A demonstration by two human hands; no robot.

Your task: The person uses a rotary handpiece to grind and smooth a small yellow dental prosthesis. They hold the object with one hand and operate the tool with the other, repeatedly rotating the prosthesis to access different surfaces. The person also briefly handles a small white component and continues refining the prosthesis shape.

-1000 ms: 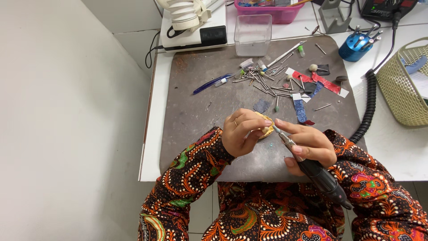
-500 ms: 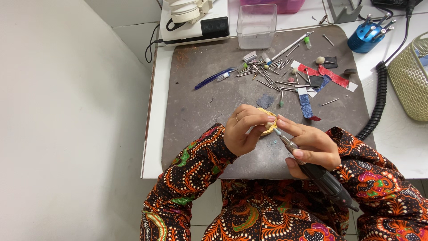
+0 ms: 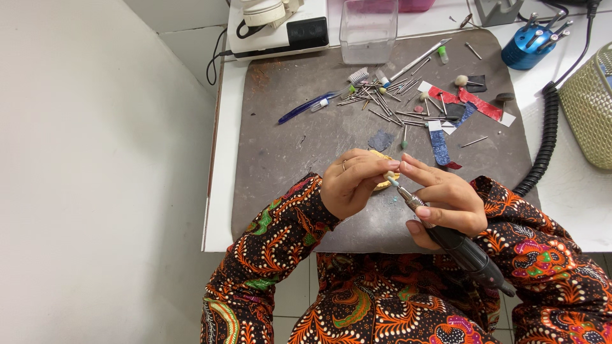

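Since the earlier frames, both hands are sitting a little lower and nearer the front edge of the dark work mat [image 3: 287,146], and the tool's tip is now lying against the small piece rather than beside it.

The left hand [image 3: 349,183] is curling its fingers closed around a small yellowish piece [image 3: 384,181], pinching it between thumb and fingertips; most of the piece is hidden behind the fingers, so its exact shape cannot be told. The right hand [image 3: 446,202] is closing its grip on a black rotary handpiece [image 3: 456,245], held like a pen, with the fingers wrapped near the metal collar. The handpiece's small pale bit is touching the yellowish piece just beside the left fingertips. The piece is being held just above the mat, near its front middle.

Further back on the mat, a scatter of thin metal burs [image 3: 382,102] is lying loose, with a blue pen [image 3: 305,108] to their left and red and blue abrasive strips [image 3: 459,108] to their right. A clear plastic box [image 3: 364,32] is standing at the mat's far edge. On the white counter [image 3: 574,191] a black coiled cord [image 3: 543,146] is running along the mat's right side, near a blue round bur holder [image 3: 526,48] and a woven basket [image 3: 590,105].
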